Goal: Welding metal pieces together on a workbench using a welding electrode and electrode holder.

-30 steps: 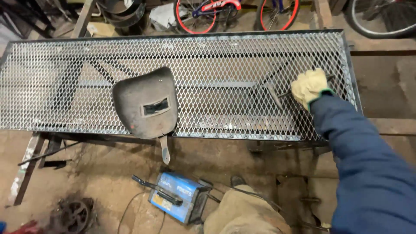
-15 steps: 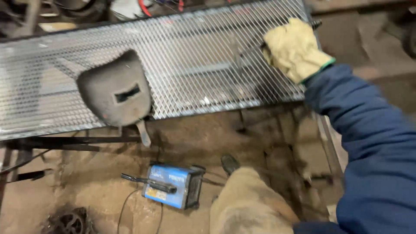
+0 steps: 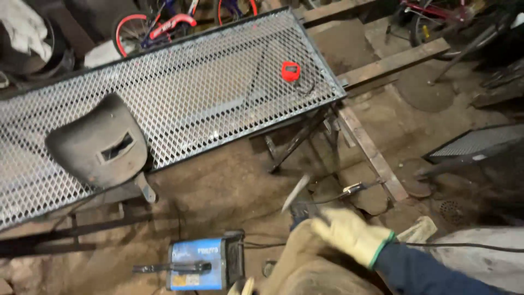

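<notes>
Head view, one gloved right hand [image 3: 352, 236] gripping one thin rod [image 3: 295, 193], one welding mask [image 3: 98, 143], one mesh table [image 3: 207, 82]

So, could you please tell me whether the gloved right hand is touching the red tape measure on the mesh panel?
Apart. The head view shows the right hand low over the person's knee, while the red tape measure lies on the mesh panel, with dirt floor between them.

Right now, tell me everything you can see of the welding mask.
The welding mask is dark grey, dusty and scuffed, a curved shield that looks like plastic or fibre. A small rectangular viewing window sits near its middle. It lies face up, tilted, on the left part of the mesh table, overhanging the near edge. A short handle or bracket sticks out below it. No hand touches it.
</notes>
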